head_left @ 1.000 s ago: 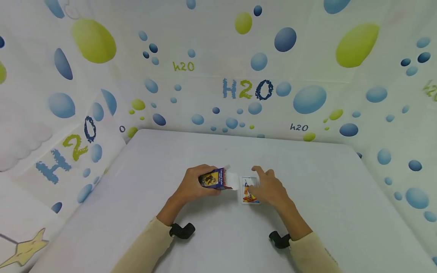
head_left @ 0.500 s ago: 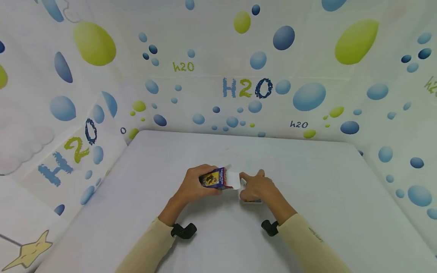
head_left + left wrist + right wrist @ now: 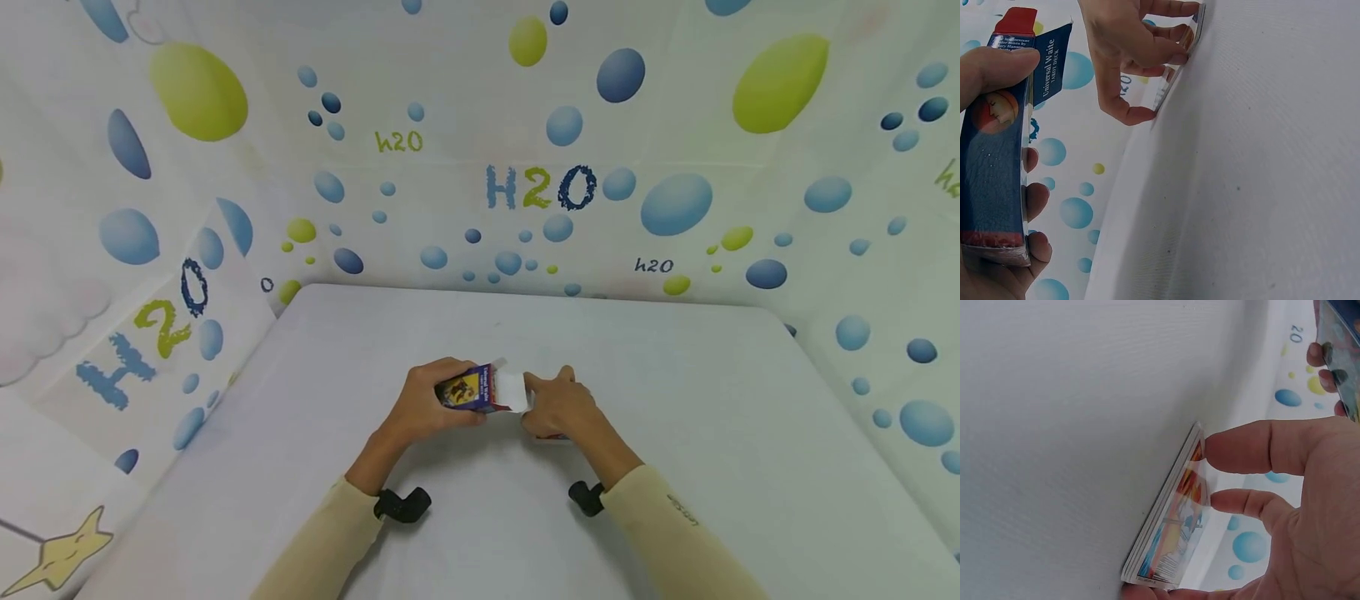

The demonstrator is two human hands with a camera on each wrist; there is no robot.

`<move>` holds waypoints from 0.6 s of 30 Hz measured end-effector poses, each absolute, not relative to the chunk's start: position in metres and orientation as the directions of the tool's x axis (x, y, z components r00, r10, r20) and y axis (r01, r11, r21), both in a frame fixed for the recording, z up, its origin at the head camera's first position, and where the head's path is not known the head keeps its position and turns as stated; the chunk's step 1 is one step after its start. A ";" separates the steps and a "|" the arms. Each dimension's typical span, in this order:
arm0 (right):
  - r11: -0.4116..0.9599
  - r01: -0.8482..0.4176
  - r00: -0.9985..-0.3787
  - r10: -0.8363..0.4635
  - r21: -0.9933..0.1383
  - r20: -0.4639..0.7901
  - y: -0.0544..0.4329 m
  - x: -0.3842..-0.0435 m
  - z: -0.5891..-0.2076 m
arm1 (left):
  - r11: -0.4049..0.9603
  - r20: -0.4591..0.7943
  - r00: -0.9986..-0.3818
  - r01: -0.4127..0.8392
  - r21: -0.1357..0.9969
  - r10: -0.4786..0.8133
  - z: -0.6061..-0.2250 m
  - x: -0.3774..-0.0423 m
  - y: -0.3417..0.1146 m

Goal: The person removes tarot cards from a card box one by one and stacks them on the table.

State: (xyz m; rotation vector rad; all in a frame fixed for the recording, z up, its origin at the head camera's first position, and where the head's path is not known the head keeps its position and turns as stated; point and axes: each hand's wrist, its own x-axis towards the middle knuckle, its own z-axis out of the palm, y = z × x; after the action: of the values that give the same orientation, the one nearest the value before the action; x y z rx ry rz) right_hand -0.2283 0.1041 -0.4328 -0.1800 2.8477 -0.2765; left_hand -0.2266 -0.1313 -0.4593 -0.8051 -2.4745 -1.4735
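My left hand grips a tarot card box raised above the table, thumb on one face and fingers along the other side. Its lid flap hangs open toward the right; the left wrist view shows "Universal Waite Tarot Deck" on another flap. Close to the box's open end, my right hand holds a short stack of tarot cards by its edges, thumb and fingers at opposite ends. The stack lies flat at the table surface, picture side up, mostly hidden under the hand in the head view.
A white cloth-covered table spreads around both hands. Behind it and at the sides hangs a pale curtain printed with blue and green bubbles. Each wrist wears a small black camera mount, such as the left wrist mount.
My right hand has moved left over the card stack, and its fingers have closed at the stack's edges, covering most of it. The left hand and box stay almost still.
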 end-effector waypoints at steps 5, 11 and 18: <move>0.976 -0.095 -0.957 -0.144 -0.195 -0.253 0.102 -0.230 -0.435 | 0.379 0.376 -0.852 0.505 0.775 0.365 -0.458 -0.226 -0.132; 0.980 -0.091 -0.960 -0.134 -0.175 -0.247 0.102 -0.231 -0.439 | 0.373 0.378 -0.848 0.509 0.776 0.371 -0.458 -0.226 -0.132; 0.980 -0.069 -0.957 -0.117 -0.184 -0.265 0.101 -0.229 -0.437 | 0.363 0.400 -0.841 0.524 0.770 0.365 -0.459 -0.227 -0.132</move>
State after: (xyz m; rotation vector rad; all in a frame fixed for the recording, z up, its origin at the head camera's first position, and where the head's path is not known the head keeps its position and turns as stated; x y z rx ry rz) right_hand -0.2290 0.1011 -0.4369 -0.1371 2.8495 -0.2510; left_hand -0.2272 -0.1325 -0.4588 -0.8093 -2.4567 -1.4814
